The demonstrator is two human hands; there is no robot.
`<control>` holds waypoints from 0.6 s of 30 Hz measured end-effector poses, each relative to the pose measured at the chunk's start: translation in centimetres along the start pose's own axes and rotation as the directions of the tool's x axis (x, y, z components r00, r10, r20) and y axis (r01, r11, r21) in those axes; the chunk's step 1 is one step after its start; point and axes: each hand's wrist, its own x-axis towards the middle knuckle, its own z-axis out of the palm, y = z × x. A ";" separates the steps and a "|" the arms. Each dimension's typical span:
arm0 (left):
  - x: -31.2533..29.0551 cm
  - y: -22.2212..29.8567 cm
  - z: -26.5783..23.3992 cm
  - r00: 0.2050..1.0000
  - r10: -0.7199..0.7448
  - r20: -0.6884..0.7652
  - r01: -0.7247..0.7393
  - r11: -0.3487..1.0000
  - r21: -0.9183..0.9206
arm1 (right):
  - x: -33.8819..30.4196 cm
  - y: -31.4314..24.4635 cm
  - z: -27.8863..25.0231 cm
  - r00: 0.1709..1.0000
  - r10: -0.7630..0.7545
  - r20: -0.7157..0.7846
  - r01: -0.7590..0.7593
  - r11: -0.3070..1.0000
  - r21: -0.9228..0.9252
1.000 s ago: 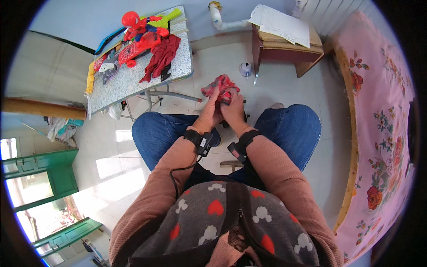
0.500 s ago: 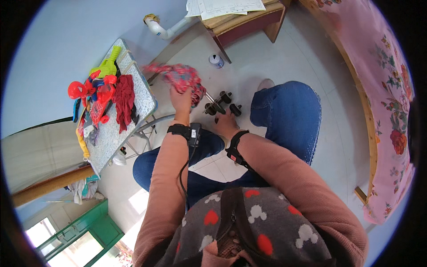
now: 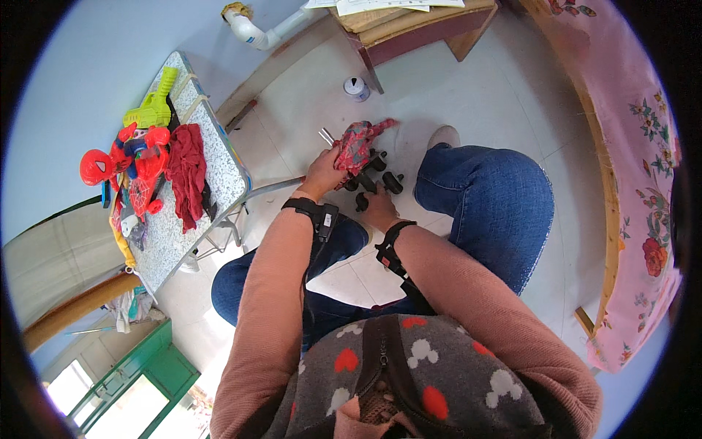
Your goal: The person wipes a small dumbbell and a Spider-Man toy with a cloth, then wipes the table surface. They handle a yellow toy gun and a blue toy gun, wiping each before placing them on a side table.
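My left hand (image 3: 322, 176) is closed on a crumpled red patterned cloth (image 3: 356, 148), whose loose end points to the right. The cloth lies over part of a low device with black wheels (image 3: 393, 183) and a pair of thin metal rods (image 3: 326, 137) sticking out past it. My right hand (image 3: 379, 208) grips a black part of this wheeled device from the near side, its fingertips partly hidden. The device is near the floor between my knees; its exact kind I cannot make out.
A speckled folding table (image 3: 228, 183) at the left carries a red toy figure (image 3: 99, 167), a lime-green toy gun (image 3: 156, 102) and a dark red cloth (image 3: 188, 175). A can (image 3: 356, 89) stands on the floor ahead, before a wooden desk (image 3: 424, 33). A pink floral bed cover (image 3: 636, 183) hangs at right.
My left hand has brought the cloth's loose end round from the left to the right, over the wheeled device. The metal rods now show left of the cloth. My right hand stays at the device.
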 end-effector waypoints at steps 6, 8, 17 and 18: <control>-0.7 -0.9 -3.0 0.949 0.031 0.314 0.050 0.968 -0.247 | -0.4 -0.1 -0.3 0.999 -0.028 -0.016 0.029 0.997 0.064; -1.1 -2.9 -4.6 0.950 -0.023 0.311 0.162 0.888 -0.430 | -0.3 -0.2 -0.1 0.999 -0.010 -0.035 0.012 0.998 0.065; -3.7 -13.2 -0.6 0.884 -0.460 -0.084 0.362 0.786 -0.500 | 1.0 0.1 1.0 0.987 -0.074 -0.142 0.095 0.984 0.152; -3.9 -13.3 1.0 0.903 -0.426 -0.046 0.340 0.778 -0.529 | 0.9 0.1 0.8 0.993 -0.043 -0.110 0.061 0.984 0.165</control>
